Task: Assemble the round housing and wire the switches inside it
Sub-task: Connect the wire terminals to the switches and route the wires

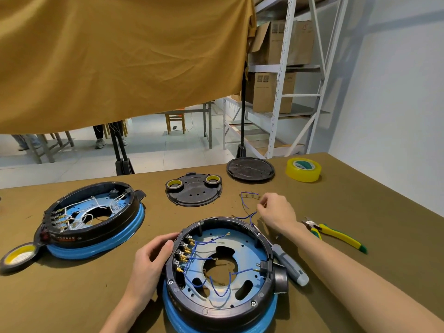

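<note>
A round black housing on a blue ring sits near the table's front edge, open side up. Inside, a row of switches on its left wall carries blue wires over a blue plate. My left hand grips the housing's left rim by the switches. My right hand is just beyond the housing's far rim and pinches a loose blue wire lying on the table. More loose wires lie a little farther back.
A second housing with white wires sits at left, a tape roll beside it. A black cover plate bears two tape rolls; a round lid and yellow tape lie behind. A screwdriver and yellow pliers lie right.
</note>
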A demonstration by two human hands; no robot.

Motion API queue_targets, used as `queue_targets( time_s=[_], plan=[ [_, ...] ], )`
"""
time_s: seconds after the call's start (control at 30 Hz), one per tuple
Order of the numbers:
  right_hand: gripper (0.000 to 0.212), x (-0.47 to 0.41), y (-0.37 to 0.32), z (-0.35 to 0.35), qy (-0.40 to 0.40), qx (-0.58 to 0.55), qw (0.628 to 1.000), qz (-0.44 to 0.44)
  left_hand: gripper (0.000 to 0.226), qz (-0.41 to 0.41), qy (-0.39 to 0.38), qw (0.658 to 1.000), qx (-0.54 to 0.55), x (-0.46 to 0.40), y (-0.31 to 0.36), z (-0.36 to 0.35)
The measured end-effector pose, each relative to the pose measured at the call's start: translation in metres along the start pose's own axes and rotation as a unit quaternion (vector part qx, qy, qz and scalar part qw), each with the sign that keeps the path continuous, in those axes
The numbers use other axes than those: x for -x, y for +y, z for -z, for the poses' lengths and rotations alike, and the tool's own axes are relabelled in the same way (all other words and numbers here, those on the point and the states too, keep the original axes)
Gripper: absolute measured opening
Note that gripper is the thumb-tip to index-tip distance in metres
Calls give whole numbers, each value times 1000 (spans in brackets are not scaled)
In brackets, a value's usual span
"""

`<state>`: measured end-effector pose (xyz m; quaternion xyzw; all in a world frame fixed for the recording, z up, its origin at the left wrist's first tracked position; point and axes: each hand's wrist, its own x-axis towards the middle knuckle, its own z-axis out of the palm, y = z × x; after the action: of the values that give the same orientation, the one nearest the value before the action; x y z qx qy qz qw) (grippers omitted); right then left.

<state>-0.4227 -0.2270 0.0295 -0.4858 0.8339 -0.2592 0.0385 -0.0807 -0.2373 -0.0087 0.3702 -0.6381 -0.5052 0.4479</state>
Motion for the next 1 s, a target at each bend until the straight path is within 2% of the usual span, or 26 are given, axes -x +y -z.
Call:
queue_targets(
  time_s=[0.13, 0.2, 0.37, 0.43, 0.53, 0.63, 0.8, 0.87, 1.0],
  plan=[
    [40, 7, -15, -10, -107, 16, 993, -37, 36, 1, 4, 1000, -4, 1, -1, -2],
    [38, 5, -17, -14, -114, 6, 992, -61, 36, 1, 6, 1000, -7, 1, -1, -1],
    [16, 1, -17, -13, -134, -46, 983, -117, 34, -7, 3, 1000, -13, 1, 0, -2],
    [13, 1, -18, -10, -136, -83, 977, -139, 33, -9, 5, 1000, -11, 1, 0, -2],
    [19, 4, -20, 2, -119, -170, 966, -156, 34, -6, 2, 1000, -8, 1, 0, -2],
    [21, 12, -21, 17, -98, -210, 964, -130, 35, -4, 4, 1000, -8, 1, 1, -2],
    [13, 29, -32, 38, -39, -300, 951, -59, 34, -2, 12, 1000, -9, 4, 5, -5],
    [10, 34, -40, 45, -60, -357, 931, -47, 32, 4, 16, 1000, -11, 5, 8, -6],
    [8, 42, -56, 55, -169, -490, 853, -57, 21, -29, 63, 994, -79, 1, 19, -6]
  ],
)
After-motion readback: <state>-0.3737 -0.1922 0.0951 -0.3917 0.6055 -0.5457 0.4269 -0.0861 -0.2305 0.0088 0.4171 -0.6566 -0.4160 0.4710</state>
